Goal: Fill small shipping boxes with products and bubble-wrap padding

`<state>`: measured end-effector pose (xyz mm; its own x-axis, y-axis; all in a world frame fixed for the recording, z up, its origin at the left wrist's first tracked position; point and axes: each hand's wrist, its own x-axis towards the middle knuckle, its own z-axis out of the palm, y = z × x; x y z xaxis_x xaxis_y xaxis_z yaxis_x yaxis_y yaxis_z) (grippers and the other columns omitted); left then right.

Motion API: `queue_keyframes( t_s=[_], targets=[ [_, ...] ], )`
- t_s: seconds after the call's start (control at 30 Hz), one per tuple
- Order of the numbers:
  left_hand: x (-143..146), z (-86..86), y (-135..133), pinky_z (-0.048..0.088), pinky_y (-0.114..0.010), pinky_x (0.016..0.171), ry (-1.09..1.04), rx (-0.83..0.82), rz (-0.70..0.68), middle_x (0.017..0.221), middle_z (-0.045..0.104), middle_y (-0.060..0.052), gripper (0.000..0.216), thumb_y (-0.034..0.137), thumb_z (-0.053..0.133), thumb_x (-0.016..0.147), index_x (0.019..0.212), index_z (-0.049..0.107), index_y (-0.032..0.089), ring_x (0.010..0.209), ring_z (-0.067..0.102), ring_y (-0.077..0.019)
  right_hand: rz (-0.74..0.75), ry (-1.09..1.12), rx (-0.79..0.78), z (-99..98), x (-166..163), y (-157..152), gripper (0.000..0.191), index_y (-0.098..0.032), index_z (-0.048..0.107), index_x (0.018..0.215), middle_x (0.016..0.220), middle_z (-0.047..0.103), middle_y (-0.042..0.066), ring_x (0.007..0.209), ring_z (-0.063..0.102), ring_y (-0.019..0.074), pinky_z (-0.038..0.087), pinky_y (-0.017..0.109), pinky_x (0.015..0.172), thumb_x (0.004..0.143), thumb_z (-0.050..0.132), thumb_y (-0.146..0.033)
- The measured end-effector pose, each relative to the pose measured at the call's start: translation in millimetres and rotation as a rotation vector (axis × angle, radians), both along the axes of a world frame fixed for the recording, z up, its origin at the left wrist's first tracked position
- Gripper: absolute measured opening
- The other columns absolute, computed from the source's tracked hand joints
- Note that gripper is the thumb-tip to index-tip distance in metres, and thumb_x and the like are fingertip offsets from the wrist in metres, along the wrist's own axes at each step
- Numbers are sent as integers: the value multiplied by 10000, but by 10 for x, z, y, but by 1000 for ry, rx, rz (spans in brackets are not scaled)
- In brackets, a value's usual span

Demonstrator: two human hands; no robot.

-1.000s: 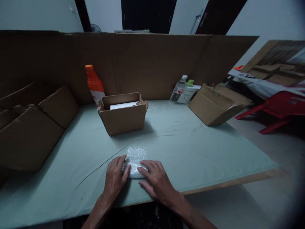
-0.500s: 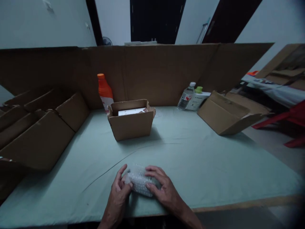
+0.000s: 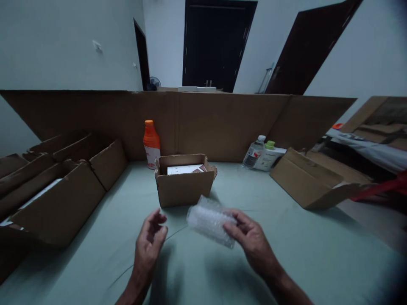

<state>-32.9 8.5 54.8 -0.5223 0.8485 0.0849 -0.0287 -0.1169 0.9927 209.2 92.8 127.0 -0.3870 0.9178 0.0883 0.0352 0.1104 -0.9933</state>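
Observation:
My right hand [image 3: 246, 233] grips the right end of a bubble-wrap bundle [image 3: 208, 221] between thumb and fingers, above the table. Whatever may be inside the wrap cannot be made out. My left hand [image 3: 150, 235] hovers to the left, apart from the bundle, its fingers curved and parted with nothing between them. Just beyond the bundle stands a small open cardboard box [image 3: 184, 190], holding a flat white item [image 3: 182, 169] with a brown patch.
Larger open cardboard boxes [image 3: 73, 207] line the left side. An orange bottle [image 3: 151, 142] stands behind the small box. At the back right are a clear bottle [image 3: 253, 153], a green-capped white pouch [image 3: 267, 159] and a tilted carton [image 3: 307, 182]. A cardboard wall [image 3: 219, 127] closes the back.
Both hands held the bundle low near the front edge. My left hand has let go and moved left; my right hand has raised the bundle forward toward the small box. The view has tilted up.

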Motion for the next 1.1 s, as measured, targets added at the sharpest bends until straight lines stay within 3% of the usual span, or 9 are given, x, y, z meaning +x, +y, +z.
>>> queue_keyframes(
  t_s=[0.07,0.17,0.23,0.3,0.43,0.57,0.77,0.93,1.1],
  targets=[
    [-220,50,260,502,-397,960,132,42,162,1295,603,-135,579,470,633,850,1349,501,205,1173,585,-259,-17,-49,202,422,-112,247,394,-185,679,1056,938,696,66,747,616,191,479,269,607,824,709,-501],
    [-379,-87,643,484,-469,994,295,43,244,1373,531,-165,594,401,603,849,1382,452,188,1232,543,-287,-52,-228,531,952,-462,681,305,-173,685,1056,970,702,61,809,623,193,485,278,684,851,668,-398],
    [-379,-259,816,474,-496,1013,330,48,220,1382,510,-174,631,348,615,814,1396,440,179,1258,524,-304,-29,-431,626,1170,-788,987,232,-158,694,1020,961,706,59,837,620,186,473,267,713,866,629,-319],
    [-346,-432,902,453,-519,1044,345,64,183,1379,502,-182,666,303,625,773,1397,442,164,1281,509,-320,25,-656,595,1272,-1135,1256,198,-142,699,999,929,707,60,816,619,171,454,238,672,864,610,-255],
    [-328,-655,927,411,-528,1100,397,101,127,1407,482,-187,720,261,608,755,1436,403,148,1328,475,-325,140,-860,490,1266,-1732,1533,103,-123,712,845,667,651,27,603,584,134,376,199,505,806,635,-180],
    [-358,-722,938,403,-503,1121,439,134,107,1434,466,-180,740,224,577,771,1472,350,152,1345,467,-304,303,-982,381,1248,-2094,1532,119,-124,692,709,500,570,-10,439,525,105,366,190,433,798,626,-168],
    [-325,-733,961,337,-508,1175,483,171,114,1467,455,-166,727,185,562,779,1473,346,164,1395,410,-296,324,-1175,398,1136,-2385,1464,85,-111,721,772,630,677,63,537,637,158,468,226,525,792,643,-140],
    [-330,-741,961,332,-510,1178,512,171,130,1454,464,-167,722,179,559,781,1472,350,157,1388,419,-299,360,-1256,522,953,-2529,1364,132,-137,745,882,896,752,125,839,714,241,489,241,657,759,702,-152],
    [-339,-758,964,351,-498,1168,526,169,136,1440,483,-166,717,179,560,776,1466,368,148,1368,441,-295,457,-1283,486,968,-2445,1420,168,-155,756,958,798,753,58,657,699,160,488,206,601,855,639,-215]
  ],
)
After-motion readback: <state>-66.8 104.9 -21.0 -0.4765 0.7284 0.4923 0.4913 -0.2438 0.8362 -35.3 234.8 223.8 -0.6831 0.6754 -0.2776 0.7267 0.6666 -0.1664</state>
